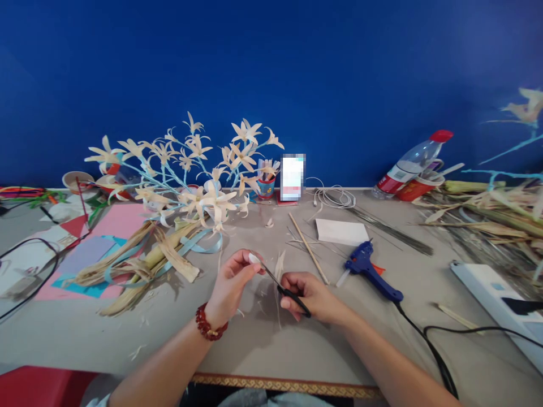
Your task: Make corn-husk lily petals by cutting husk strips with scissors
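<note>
My left hand (235, 280), with a red bead bracelet (208, 325) at its wrist, pinches a small whitish piece (253, 258), perhaps corn husk, between thumb and fingers. Around the black handles of a pair of scissors (302, 306) my right hand (307, 294) is closed. The blades slant up and left, their tip right by the left fingertips and the whitish piece. Whether the blades touch the piece I cannot tell. Just behind the right hand a pale husk strip (279, 265) stands out, partly hidden by the hand.
Cream husk flowers (216, 200) on blue stems spread at back left, above bundled dry husks (148, 263). A blue glue gun (373, 271) lies right of my hands, near a thin stick (309, 249) and a white box (341, 232). A power strip (487, 294) and tilted bottle (409, 167) are farther right.
</note>
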Motion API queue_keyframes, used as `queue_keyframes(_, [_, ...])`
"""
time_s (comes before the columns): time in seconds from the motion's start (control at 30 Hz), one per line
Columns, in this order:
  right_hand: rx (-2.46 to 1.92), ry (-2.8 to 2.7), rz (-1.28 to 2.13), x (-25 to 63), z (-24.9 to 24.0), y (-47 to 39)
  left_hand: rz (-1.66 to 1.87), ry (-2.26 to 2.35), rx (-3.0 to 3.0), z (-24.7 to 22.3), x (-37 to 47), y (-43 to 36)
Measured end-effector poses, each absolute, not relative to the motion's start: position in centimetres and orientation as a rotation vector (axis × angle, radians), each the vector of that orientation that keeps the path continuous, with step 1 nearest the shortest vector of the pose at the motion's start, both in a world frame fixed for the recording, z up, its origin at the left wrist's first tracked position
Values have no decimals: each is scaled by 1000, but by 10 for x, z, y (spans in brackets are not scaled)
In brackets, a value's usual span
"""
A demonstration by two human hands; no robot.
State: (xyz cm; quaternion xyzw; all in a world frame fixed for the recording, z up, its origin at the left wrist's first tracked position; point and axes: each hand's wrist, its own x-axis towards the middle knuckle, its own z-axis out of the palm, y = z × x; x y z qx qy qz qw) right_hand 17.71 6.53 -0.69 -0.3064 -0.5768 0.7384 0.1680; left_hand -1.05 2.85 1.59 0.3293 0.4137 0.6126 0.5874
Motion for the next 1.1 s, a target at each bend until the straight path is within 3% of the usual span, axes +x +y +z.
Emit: queue_keyframes(1.1, [-894,-1704,2071,181,-1,69,1423,962,811,16,-13,29])
